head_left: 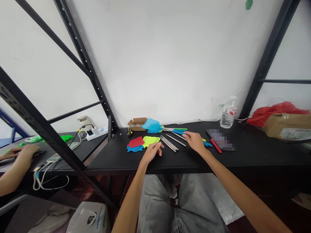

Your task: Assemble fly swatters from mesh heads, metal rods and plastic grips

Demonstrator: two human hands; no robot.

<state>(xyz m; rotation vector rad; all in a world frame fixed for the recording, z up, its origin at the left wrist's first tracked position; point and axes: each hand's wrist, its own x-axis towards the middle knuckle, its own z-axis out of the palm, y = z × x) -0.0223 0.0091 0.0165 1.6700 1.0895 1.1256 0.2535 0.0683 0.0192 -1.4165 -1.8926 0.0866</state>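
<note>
My left hand (152, 152) hovers at the yellow-green fly swatter head (151, 140), its fingers loosely bent and apart, holding nothing. Close by lie a red swatter head (136, 141) and a blue swatter head (135, 149). Several loose metal rods (168, 144) rest to the right of that hand. My right hand (194, 142) is closed, fingertips down near a blue handle (179, 132) and a metal rod; what they pinch is hidden. More blue handles (207, 144) show beyond its wrist. Behind, swatters with blue mesh heads (152, 124) are stacked.
An open cardboard box (137, 124) stands at the back. Rightward are a blurred phone-like slab (222, 139), a red handle (216, 146), a water bottle (228, 113) and a taped carton (286, 126). Black shelf posts (84, 64) frame the table; another person's hands (24, 152) work at left.
</note>
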